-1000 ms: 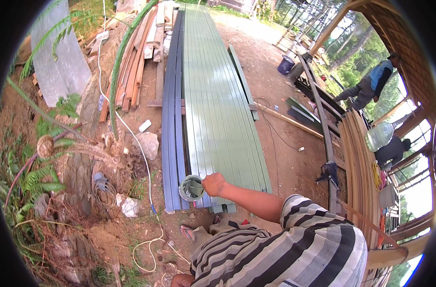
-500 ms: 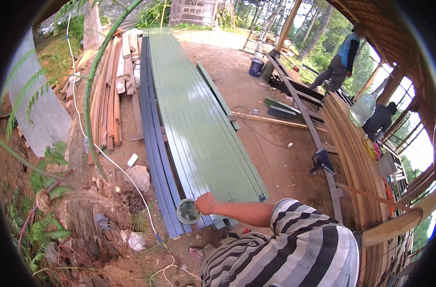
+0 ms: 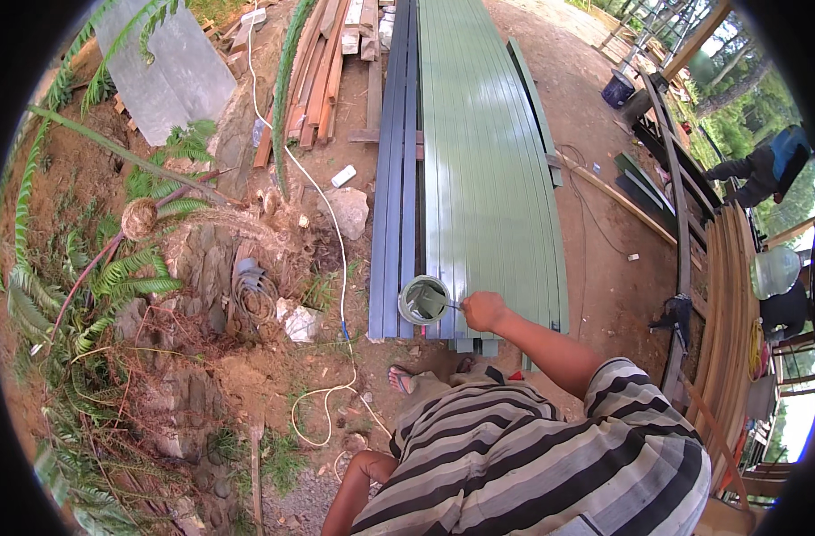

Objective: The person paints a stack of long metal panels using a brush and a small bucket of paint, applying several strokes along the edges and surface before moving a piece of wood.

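Observation:
My right hand (image 3: pixel 484 311) is closed around a thin dark handle (image 3: pixel 454 307) that reaches to the rim of a small round paint can (image 3: pixel 424 300). Whether the handle belongs to a brush or to the can itself, I cannot tell. Greenish paint coats the inside of the can. The can is over the near end of long ribbed panels, where dark blue strips (image 3: pixel 391 223) run beside a wide green stack (image 3: pixel 492 179). My left arm (image 3: pixel 361 478) is bent low by my side; its hand is out of view.
A white cable (image 3: pixel 340 241) snakes over the dirt left of the panels, past rocks (image 3: pixel 346 211) and ferns (image 3: pixel 112 268). Timber (image 3: pixel 322 76) lies at the far left. To the right are a steel beam (image 3: pixel 681 196), stacked boards (image 3: pixel 729 295) and a person in blue (image 3: pixel 773 165).
The view has swung down and left, so the panels appear further right. My right hand now shows slightly apart from the can's rim, the thin handle between them. My left arm has come into view.

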The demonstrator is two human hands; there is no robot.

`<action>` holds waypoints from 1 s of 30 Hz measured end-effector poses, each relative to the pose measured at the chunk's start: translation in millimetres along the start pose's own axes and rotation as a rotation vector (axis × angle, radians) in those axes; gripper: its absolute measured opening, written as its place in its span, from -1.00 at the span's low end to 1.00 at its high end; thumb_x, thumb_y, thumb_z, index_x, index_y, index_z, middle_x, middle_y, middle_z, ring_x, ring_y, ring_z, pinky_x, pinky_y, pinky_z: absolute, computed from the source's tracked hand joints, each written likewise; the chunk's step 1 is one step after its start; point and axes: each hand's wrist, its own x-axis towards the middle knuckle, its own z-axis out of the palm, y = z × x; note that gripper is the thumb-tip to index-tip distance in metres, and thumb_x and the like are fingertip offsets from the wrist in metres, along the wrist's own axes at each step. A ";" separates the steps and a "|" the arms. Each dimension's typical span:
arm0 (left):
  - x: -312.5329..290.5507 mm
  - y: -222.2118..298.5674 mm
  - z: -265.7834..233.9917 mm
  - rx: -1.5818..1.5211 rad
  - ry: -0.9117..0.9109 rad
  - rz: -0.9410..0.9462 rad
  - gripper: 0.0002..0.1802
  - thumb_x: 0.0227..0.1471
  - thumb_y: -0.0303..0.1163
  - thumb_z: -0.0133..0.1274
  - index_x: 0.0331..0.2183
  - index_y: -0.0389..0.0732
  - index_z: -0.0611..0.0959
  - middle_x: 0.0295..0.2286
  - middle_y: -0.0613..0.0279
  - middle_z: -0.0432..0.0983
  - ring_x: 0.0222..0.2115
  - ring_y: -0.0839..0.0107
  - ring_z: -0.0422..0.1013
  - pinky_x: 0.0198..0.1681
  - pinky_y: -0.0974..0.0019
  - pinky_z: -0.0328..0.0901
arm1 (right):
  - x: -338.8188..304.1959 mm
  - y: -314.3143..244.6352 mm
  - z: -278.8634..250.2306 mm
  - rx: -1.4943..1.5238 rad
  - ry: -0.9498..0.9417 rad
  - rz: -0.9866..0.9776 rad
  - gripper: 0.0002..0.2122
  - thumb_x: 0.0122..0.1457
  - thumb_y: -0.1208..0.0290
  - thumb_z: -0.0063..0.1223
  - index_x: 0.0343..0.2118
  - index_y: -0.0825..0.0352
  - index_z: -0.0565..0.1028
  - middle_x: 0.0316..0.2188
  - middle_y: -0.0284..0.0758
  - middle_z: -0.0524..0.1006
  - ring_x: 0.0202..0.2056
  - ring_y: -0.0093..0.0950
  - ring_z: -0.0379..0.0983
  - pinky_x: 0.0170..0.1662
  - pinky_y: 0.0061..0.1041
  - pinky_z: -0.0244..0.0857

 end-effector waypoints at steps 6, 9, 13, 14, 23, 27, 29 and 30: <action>39.6 105.4 -4.1 0.001 -0.311 -0.076 -0.49 0.02 -0.20 0.16 -0.09 -0.41 0.56 -0.14 0.07 0.56 -0.13 0.38 0.44 -0.03 0.37 0.29 | 3.8 0.2 11.7 -0.050 0.075 -0.135 -0.78 0.05 0.41 -0.12 -0.37 0.29 0.59 -0.43 -0.10 0.59 -0.32 -0.15 0.57 -0.28 -0.18 0.46; 47.9 80.6 -59.5 0.176 -0.155 -0.399 -0.47 0.10 -0.07 0.08 -0.15 -0.41 0.60 -0.28 0.11 0.62 -0.25 0.41 0.50 -0.05 0.35 0.31 | -0.9 0.7 10.8 -0.009 0.052 -0.088 -0.79 0.06 0.41 -0.13 -0.36 0.24 0.59 -0.44 -0.11 0.58 -0.35 -0.15 0.56 -0.30 -0.18 0.45; 99.8 17.0 -144.5 -0.327 0.919 -0.180 -0.50 0.17 -0.03 -0.07 -0.07 -0.24 0.54 -0.19 0.18 0.56 -0.20 0.34 0.47 -0.05 0.25 0.31 | -18.0 8.1 20.2 0.049 0.080 -0.098 -0.77 0.11 0.40 -0.17 -0.36 0.24 0.58 -0.48 -0.10 0.56 -0.40 -0.11 0.54 -0.34 -0.16 0.43; 119.4 -4.1 -173.5 -0.498 1.149 -0.019 -0.48 0.17 -0.05 -0.09 0.01 -0.24 0.48 -0.13 0.15 0.53 -0.16 0.31 0.46 -0.03 0.22 0.31 | -22.5 7.0 14.8 0.057 0.108 -0.110 -0.77 0.13 0.39 -0.19 -0.36 0.25 0.58 -0.50 -0.09 0.56 -0.42 -0.10 0.54 -0.35 -0.16 0.42; 249.7 -122.2 -315.3 -0.896 1.368 -0.133 -0.33 0.13 -0.05 -0.12 0.19 -0.14 0.25 0.13 0.07 0.27 0.12 0.13 0.22 0.13 0.02 0.12 | -14.1 -10.5 5.1 -0.063 -0.055 -0.068 -0.65 0.15 0.43 -0.20 -0.01 0.18 0.50 -0.58 -0.08 0.52 -0.52 -0.09 0.51 -0.46 -0.16 0.38; 293.0 -122.6 -353.4 -0.958 1.445 -0.105 -0.30 0.13 0.07 -0.11 0.20 -0.07 0.25 0.16 0.06 0.19 0.13 0.11 0.19 0.05 0.00 0.16 | -6.0 -10.6 6.3 -0.039 -0.061 -0.010 -0.61 0.06 0.35 0.01 0.02 0.09 0.49 -0.58 -0.11 0.53 -0.50 -0.12 0.51 -0.41 -0.16 0.39; 302.7 -107.3 -359.7 -1.033 1.346 0.001 -0.33 0.15 0.05 -0.13 0.17 -0.13 0.28 0.14 0.06 0.24 0.13 0.13 0.19 0.10 0.00 0.12 | -8.4 0.7 15.8 -0.057 -0.048 -0.016 -0.60 0.07 0.35 0.01 0.03 0.08 0.48 -0.57 -0.13 0.53 -0.50 -0.13 0.51 -0.40 -0.17 0.39; 302.5 -103.2 -353.7 -1.066 1.303 0.033 -0.34 0.16 0.04 -0.14 0.16 -0.15 0.30 0.12 0.06 0.27 0.13 0.14 0.20 0.13 0.00 0.09 | -9.3 7.8 12.1 -0.052 -0.052 0.002 -0.60 0.07 0.36 0.01 0.04 0.08 0.48 -0.56 -0.14 0.53 -0.50 -0.15 0.52 -0.41 -0.18 0.39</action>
